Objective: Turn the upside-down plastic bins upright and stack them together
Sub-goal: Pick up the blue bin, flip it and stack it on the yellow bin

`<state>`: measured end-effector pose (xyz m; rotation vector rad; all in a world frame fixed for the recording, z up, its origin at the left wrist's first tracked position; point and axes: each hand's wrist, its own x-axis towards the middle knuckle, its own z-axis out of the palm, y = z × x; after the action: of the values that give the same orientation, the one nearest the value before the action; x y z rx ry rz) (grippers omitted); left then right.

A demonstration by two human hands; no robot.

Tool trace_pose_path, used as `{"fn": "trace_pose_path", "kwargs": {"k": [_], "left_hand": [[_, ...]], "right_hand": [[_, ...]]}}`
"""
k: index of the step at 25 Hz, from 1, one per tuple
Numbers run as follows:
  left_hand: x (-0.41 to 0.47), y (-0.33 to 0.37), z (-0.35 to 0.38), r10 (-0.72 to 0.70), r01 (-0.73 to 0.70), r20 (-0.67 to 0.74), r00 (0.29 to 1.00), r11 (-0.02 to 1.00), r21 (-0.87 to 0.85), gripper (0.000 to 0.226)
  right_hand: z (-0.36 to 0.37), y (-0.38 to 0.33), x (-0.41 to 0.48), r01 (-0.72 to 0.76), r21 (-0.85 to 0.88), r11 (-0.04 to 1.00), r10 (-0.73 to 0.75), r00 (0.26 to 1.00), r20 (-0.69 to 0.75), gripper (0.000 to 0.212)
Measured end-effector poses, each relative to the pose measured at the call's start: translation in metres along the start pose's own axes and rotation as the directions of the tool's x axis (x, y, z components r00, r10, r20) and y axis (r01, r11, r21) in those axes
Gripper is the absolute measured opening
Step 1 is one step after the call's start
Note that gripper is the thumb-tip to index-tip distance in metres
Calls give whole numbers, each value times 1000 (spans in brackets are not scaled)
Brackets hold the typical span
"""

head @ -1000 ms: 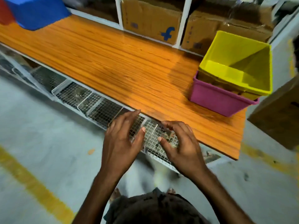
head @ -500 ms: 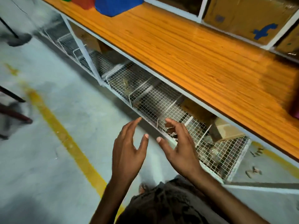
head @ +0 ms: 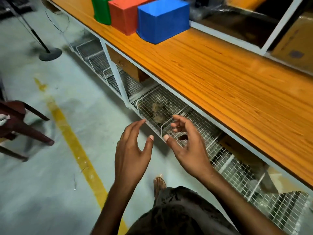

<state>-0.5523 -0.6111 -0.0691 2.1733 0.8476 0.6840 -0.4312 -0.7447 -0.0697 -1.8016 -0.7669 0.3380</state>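
Note:
Three plastic bins stand upside down in a row at the far left of the wooden table: a blue bin nearest, a red bin behind it, a green bin farthest. My left hand and my right hand hover low in front of the table, over the wire shelf, both with fingers spread and holding nothing. They are well short of the blue bin. The yellow and pink bins are out of view.
A white wire-mesh shelf runs under the table. Cardboard boxes fill the rack behind it. On the floor lie a yellow line, a round stand base and a dark chair at left.
The view has swung left along the table: the stacked yellow and pink bins left the frame and the blue, red and green bins came in. Both hands stayed empty and moved left.

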Motion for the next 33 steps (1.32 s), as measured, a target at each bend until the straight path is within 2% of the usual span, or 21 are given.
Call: {"fn": "trace_pose_path", "kwargs": {"k": [6, 11, 16, 22, 25, 28, 33], "left_hand": [[149, -29, -21, 5, -5, -41, 999, 1000, 13, 44], [260, -57, -33, 23, -24, -28, 999, 999, -26, 36], [378, -107, -39, 92, -87, 97, 991, 994, -60, 35], [527, -140, -51, 226, -193, 252, 941, 970, -151, 38], [586, -141, -33, 257, -191, 306, 917, 954, -231, 35], [638, -144, 1, 223, -117, 365, 904, 950, -289, 34], [709, -148, 62, 224, -88, 387, 894, 937, -339, 37]], "right_hand": [[48, -18, 155, 40, -4, 999, -40, 999, -9, 59], [89, -25, 250, 30, 10, 999, -29, 997, -69, 53], [143, -13, 340, -14, 10, 1000, 15, 978, -209, 55], [194, -29, 441, -89, 30, 996, 93, 903, -420, 50], [203, -31, 487, -117, -15, 993, 98, 889, -448, 49], [200, -16, 538, -156, -72, 985, 103, 872, -479, 42], [180, 24, 611, -208, -152, 966, 94, 834, -543, 43]]}}
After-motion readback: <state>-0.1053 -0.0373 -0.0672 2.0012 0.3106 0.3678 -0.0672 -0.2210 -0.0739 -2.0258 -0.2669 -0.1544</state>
